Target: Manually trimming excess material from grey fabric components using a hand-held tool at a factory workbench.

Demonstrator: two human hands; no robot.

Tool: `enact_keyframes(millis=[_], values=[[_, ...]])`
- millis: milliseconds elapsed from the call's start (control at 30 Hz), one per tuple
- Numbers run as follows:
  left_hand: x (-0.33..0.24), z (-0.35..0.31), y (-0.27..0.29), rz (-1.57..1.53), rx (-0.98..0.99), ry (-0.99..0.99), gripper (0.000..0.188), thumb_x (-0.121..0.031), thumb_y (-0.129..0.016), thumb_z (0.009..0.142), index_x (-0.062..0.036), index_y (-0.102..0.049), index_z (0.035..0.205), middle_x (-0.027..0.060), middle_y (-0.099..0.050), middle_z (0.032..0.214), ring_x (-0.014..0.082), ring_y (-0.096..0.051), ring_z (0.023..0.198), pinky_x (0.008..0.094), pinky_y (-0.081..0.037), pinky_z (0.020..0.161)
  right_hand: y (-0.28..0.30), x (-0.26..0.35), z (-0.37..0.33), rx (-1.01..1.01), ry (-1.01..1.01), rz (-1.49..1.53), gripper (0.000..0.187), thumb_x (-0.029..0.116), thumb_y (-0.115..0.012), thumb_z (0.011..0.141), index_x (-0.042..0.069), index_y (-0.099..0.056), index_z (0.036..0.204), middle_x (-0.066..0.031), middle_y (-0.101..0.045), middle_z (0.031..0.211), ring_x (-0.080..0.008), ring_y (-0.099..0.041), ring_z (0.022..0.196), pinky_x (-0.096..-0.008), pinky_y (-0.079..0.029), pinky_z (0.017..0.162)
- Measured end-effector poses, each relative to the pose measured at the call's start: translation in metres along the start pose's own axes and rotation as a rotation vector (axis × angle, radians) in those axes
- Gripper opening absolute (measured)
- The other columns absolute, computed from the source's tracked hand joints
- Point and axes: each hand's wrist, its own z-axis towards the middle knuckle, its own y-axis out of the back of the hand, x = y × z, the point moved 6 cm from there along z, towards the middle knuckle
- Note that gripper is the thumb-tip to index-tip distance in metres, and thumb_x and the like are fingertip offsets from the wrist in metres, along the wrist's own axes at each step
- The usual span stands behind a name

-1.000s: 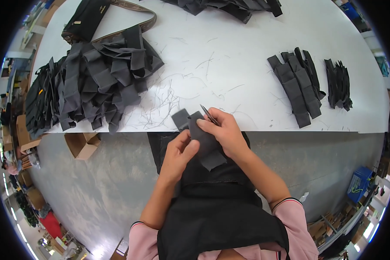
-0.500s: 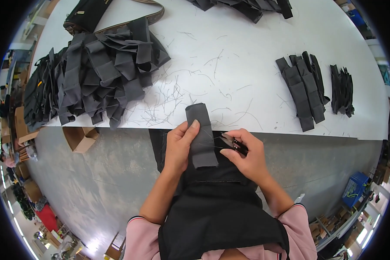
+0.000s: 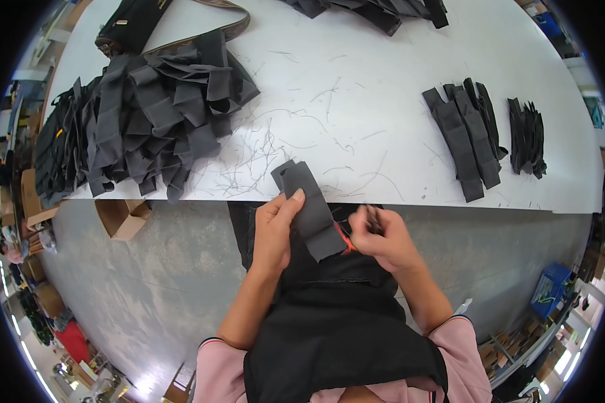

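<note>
A folded dark grey fabric strip [image 3: 310, 208] is pinched by my left hand [image 3: 273, 232], thumb on top, tilted over the table's front edge. Just right of the strip, my right hand [image 3: 386, 238] is closed round small dark thread snips [image 3: 374, 223], blurred by motion; their blades cannot be made out. Something orange [image 3: 347, 240] shows between the strip's lower right edge and my right hand. A black apron [image 3: 336, 329] covers my lap below.
The white table [image 3: 383, 141] bears scattered loose threads [image 3: 249, 161]. A heap of grey strips [image 3: 161, 114] lies left, beside a black bag [image 3: 133, 27]. Strip bundles [image 3: 465, 144] lie right, more strips [image 3: 376, 10] at the far edge. A cardboard box [image 3: 122, 218] is below.
The strip has tilted, its lower end swinging right, and a second layer shows at its top. My right hand has turned, with the snips drawn back into it. The orange thing has come into sight.
</note>
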Motion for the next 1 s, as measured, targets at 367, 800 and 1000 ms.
enact_keyframes(millis=[367,800,1000], values=[[-0.013,-0.004,-0.004,-0.042,-0.085,-0.076,0.019,-0.017,-0.055,0.094,-0.0001,-0.064,0.093,-0.0035,-0.061,0.08,0.0012,-0.049,0.069,0.0183,-0.041,0.063,0.005,0.018,-0.016,-0.349,0.428,-0.747,0.023,0.003,-0.068,0.078,0.003,-0.059,0.099,-0.0035,-0.055,0.078,-0.009,-0.051,0.065,-0.0216,-0.042,0.056],[-0.011,-0.006,-0.007,0.059,-0.035,-0.075,0.018,-0.018,-0.058,0.093,-0.0019,-0.064,0.087,-0.0044,-0.061,0.077,0.0002,-0.047,0.067,0.0162,-0.039,0.059,-0.016,0.041,-0.01,-0.192,0.657,-1.085,0.024,0.007,-0.071,0.071,0.006,-0.063,0.093,-0.0057,-0.058,0.077,-0.021,-0.056,0.058,-0.03,-0.043,0.051],[-0.016,-0.009,-0.012,0.051,-0.05,-0.039,0.018,-0.018,-0.059,0.092,-0.001,-0.063,0.088,-0.0047,-0.059,0.077,0.0002,-0.045,0.065,0.0166,-0.038,0.058,-0.017,0.038,-0.011,-0.197,0.7,-1.096,0.021,0.006,-0.071,0.072,0.005,-0.063,0.091,-0.0055,-0.058,0.076,-0.0194,-0.055,0.059,-0.0286,-0.042,0.051]])
